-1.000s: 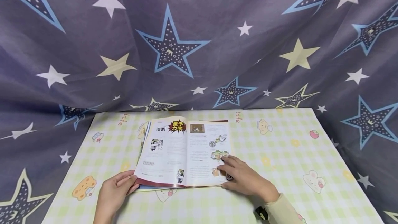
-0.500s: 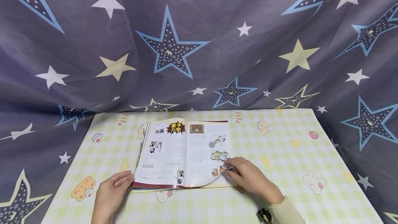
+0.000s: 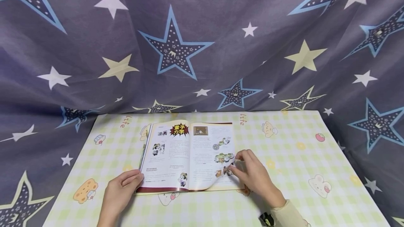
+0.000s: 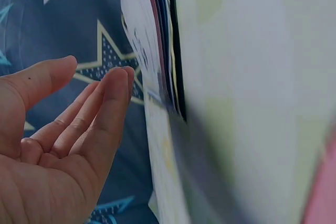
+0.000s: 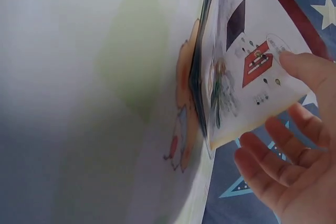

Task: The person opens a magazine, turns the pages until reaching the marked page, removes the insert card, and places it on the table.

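Note:
An open magazine (image 3: 170, 164) lies on the table with its two facing pages up, showing text and panda cartoons. My left hand (image 3: 121, 188) is at its lower left corner. In the left wrist view, a gap shows between the thumb and the fingers of the left hand (image 4: 79, 124), close beside the magazine's page edges (image 4: 160, 35). My right hand (image 3: 257, 174) holds the curled-up lower right corner of the right page (image 3: 202, 157). In the right wrist view, the thumb of my right hand (image 5: 299, 129) lies against the lifted page (image 5: 236, 93), other fingers loosely bent below.
A pale green checked cloth (image 3: 300, 199) with cartoon prints covers the table. A dark curtain (image 3: 227, 55) with stars hangs behind and at both sides. Part of a dark band (image 3: 266, 219) shows at the right sleeve (image 3: 288, 214).
My right hand, first resting on the right page's corner, has lifted that corner, and the page bends up toward the left. My left hand has shifted slightly right and up along the magazine's edge.

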Motion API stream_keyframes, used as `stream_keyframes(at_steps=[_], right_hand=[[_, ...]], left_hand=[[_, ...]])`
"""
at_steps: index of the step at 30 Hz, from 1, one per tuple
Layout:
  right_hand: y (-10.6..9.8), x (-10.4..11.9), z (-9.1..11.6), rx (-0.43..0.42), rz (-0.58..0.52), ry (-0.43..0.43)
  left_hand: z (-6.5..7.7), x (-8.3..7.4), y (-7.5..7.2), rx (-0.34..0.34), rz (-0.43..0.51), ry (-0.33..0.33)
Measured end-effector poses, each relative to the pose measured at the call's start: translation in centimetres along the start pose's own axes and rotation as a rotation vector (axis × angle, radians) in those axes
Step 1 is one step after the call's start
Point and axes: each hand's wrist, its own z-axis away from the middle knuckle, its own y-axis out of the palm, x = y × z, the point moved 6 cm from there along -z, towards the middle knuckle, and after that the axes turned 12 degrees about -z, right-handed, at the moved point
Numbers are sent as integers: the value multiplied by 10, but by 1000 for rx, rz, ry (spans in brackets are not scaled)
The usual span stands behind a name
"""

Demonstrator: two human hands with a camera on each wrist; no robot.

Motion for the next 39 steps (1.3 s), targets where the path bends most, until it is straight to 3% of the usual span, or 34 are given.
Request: stream_keyframes(at_steps=[6,14,23,32,39], right_hand=[[5,5,-3,10,-65,21],[15,22,-7,89,-105,-152],[31,36,-10,198,-167,-214],[38,39,-8,263,-147,-196],[39,40,-6,281,-141,-185]], left_hand=[[-1,-26,17,31,36,105],[3,-72,52,118,186,240],[12,-115,94,318,371,392],[18,-126,119,448,446,418],[18,-125,130,473,420,421]])
